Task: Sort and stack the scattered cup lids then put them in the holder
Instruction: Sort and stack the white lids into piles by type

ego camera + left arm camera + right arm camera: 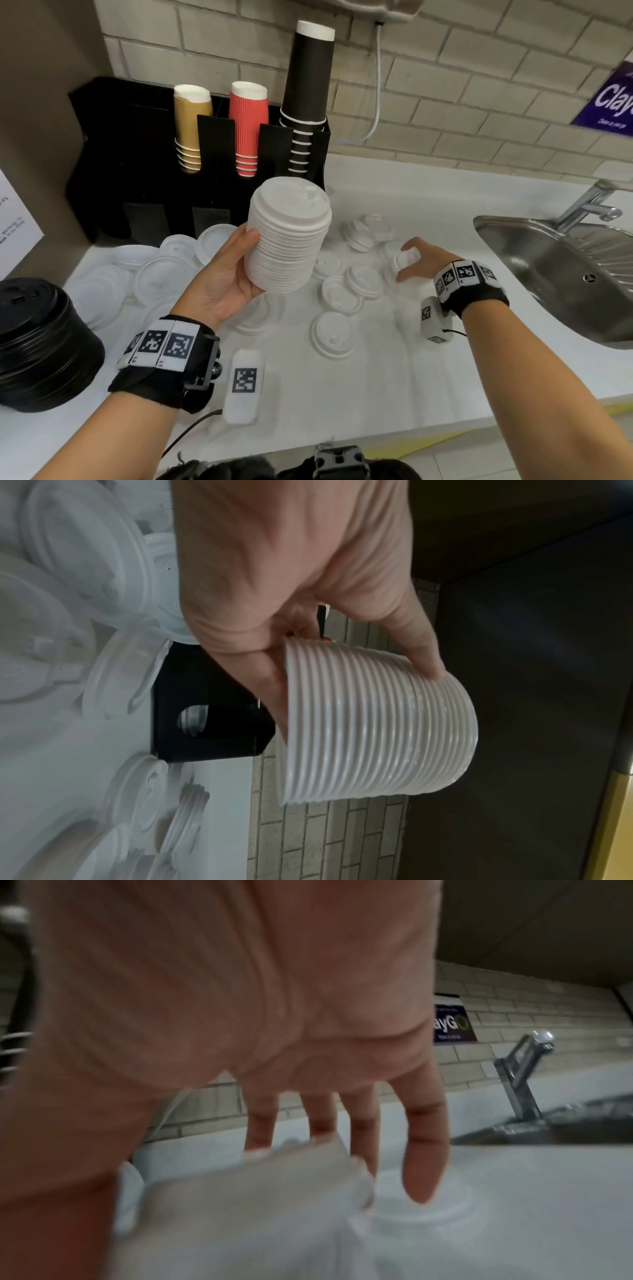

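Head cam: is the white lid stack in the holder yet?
No, the left hand holds the white lid stack above the counter.

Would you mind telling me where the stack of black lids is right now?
In the head view, the stack of black lids stands on the white counter at the far left edge, left of the left hand.

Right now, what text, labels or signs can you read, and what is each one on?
"Claye", cut off at the frame edge: purple wall sign; its small line below is too blurred.
"ayGO": same sign in the right wrist view, partly hidden by the right hand.
Paper sheet at far left: print too small.
Wristband squares: coded patterns, tiny characters unreadable.
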The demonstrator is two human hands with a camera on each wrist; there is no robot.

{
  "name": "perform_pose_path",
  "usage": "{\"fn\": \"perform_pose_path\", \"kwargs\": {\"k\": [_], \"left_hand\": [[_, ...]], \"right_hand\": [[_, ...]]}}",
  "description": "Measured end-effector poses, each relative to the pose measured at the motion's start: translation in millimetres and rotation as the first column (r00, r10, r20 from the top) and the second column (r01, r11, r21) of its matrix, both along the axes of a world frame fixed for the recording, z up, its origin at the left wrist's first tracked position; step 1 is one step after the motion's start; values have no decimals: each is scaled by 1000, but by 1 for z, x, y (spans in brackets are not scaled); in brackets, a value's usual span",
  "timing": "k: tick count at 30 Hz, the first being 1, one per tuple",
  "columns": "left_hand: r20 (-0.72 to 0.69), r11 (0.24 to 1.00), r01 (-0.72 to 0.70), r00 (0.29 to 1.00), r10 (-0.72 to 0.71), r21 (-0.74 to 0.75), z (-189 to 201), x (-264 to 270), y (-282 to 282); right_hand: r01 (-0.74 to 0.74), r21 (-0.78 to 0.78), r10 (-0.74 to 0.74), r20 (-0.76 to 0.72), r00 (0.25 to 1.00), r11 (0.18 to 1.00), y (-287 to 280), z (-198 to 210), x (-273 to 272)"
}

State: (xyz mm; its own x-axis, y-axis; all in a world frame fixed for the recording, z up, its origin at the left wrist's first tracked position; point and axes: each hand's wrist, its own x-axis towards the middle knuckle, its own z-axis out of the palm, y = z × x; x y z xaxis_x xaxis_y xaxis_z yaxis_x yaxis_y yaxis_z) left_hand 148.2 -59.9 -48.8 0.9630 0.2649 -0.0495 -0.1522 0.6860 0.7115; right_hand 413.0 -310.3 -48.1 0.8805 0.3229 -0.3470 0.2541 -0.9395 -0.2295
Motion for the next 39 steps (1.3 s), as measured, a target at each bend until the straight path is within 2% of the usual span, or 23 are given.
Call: {"fn": "perform_pose_path", "kwargs": {"k": [2,6,11,13,17,22,29,33,36,37,39], "left_hand": [[0,1000,0,1000,0,3,0,0,0],[-9,1000,4,1000,-4,5,0,2,0],[-7,1000,8,1000,-8,3,-2,4,0],[-9,1000,11,1000,-11,4,-2,5,0],[-8,1000,6,1000,-6,9,1,8,-1],[-14,1000,-11,1000,11,19,5,9,1],[-13,999,-36,999,36,39,4,5,9],[-16,999,-36,999,36,27,1,4,10],[-20,999,-35,999,35,21,-1,5,7],[-21,999,-33,999,34,20,-1,6,6],[-27,999,-32,999,33,19,-2,8,4]], "right_hand": [[-61,-130,51,-81,995,990,-5,8,-3],[-90,-204,55,-172,983,975,-15,20,-4],[-71,-343,33,-117,993,937,-23,29,-2],[-46,-290,27,-68,997,956,-21,23,0],[-27,-82,33,72,997,996,1,1,10],[12,-258,19,120,993,966,26,-28,23],[18,-213,21,179,984,977,36,-39,34],[114,-32,-104,215,971,993,40,-15,27],[89,252,-142,200,969,964,52,17,1],[41,382,-110,162,981,923,56,28,-12],[-54,666,-6,87,996,744,65,48,-45]]}}
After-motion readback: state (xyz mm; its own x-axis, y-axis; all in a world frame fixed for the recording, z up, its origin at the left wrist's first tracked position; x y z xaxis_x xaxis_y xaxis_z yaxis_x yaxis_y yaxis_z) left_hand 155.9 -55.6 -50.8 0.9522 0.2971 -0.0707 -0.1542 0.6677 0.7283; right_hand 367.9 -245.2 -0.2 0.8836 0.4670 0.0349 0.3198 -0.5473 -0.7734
